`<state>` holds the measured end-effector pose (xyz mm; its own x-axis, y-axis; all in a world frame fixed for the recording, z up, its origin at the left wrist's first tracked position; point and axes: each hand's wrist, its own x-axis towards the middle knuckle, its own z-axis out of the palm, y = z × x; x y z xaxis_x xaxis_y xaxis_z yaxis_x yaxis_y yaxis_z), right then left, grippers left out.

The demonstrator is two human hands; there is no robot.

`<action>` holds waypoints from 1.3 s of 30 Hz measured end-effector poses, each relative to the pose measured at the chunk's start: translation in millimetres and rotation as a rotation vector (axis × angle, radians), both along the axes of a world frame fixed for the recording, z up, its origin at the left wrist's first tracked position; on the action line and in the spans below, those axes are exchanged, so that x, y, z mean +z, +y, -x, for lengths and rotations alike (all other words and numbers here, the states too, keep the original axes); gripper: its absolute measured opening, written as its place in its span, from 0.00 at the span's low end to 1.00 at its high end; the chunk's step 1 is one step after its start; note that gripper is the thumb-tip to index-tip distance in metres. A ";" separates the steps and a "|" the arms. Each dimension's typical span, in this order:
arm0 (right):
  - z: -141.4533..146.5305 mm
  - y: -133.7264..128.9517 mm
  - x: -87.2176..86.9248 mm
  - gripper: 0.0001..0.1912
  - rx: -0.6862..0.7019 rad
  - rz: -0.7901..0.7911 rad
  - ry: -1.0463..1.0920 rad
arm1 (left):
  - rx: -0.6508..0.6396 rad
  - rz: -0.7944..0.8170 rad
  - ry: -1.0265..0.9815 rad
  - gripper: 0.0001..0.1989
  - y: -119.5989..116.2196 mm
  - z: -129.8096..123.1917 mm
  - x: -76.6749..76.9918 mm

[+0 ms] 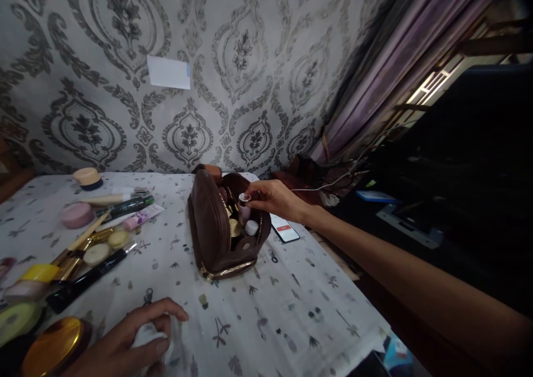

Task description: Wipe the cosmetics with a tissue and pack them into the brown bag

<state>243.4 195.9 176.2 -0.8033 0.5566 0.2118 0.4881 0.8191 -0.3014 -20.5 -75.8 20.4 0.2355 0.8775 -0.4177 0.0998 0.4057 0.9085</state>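
Note:
A brown zip bag (208, 221) stands open on the patterned cloth, with several small items inside, among them a white-capped jar (251, 227). My right hand (272, 199) reaches over the bag's right side, its fingers pinching a small pink bottle with a white top (244, 207) at the bag's mouth. Near the front edge at the lower left, my left hand (141, 332) is curled around a white object (149, 335), mostly hidden by the fingers; its index finger stretches forward.
Cosmetics lie at the left: a pink jar (77, 215), a pink-white tube (144, 217), a black tube (89, 280) and a gold-lidded jar (54, 346). A phone (285, 230) lies right of the bag. A patterned wall (191, 116) rises behind; a purple curtain (375, 88) hangs right.

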 end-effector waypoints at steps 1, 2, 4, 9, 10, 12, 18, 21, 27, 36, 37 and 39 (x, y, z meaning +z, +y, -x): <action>-0.6 0.7 0.1 0.04 0.003 -0.001 -0.006 | 0.002 0.002 0.004 0.26 -0.2 -0.6 0.4; -1.2 1.4 0.1 0.04 0.001 -0.001 -0.011 | -0.003 0.002 0.007 0.26 -0.4 -1.1 0.6; -1.6 2.7 0.0 0.09 -0.014 -0.008 -0.025 | -0.025 0.002 0.007 0.26 -0.5 -1.6 -0.3; 2.3 4.2 2.1 0.13 -0.041 -0.076 -0.158 | -0.036 -0.002 -0.004 0.27 0.6 0.0 -3.3; 3.4 4.3 3.1 0.12 -0.038 -0.087 -0.180 | -0.044 -0.006 0.001 0.27 0.9 0.7 -2.9; 5.1 4.2 5.0 0.10 -0.022 -0.097 -0.202 | -0.057 -0.014 0.017 0.26 1.4 1.8 -2.1; 5.6 1.6 6.9 0.10 -0.015 -0.083 -0.202 | -0.023 0.026 -0.012 0.27 0.2 1.5 -7.0; 3.8 2.8 5.4 0.11 -0.024 -0.074 -0.191 | -0.037 0.012 -0.018 0.26 -0.2 2.1 -8.4; -6.1 1.7 6.3 0.22 -0.073 -0.101 -0.086 | -0.018 -0.031 -0.010 0.26 -0.2 -0.1 -9.3; 8.9 -101.8 -20.2 0.15 0.239 -0.237 0.315 | -0.001 -0.065 -0.159 0.27 2.9 -15.4 25.6; 14.7 -113.8 -28.6 0.16 0.313 -0.233 0.315 | 0.008 -0.070 -0.177 0.26 3.4 -16.4 29.5; 28.9 -133.9 -47.7 0.18 0.407 -0.227 0.298 | 0.024 -0.097 -0.204 0.26 3.9 -17.0 34.7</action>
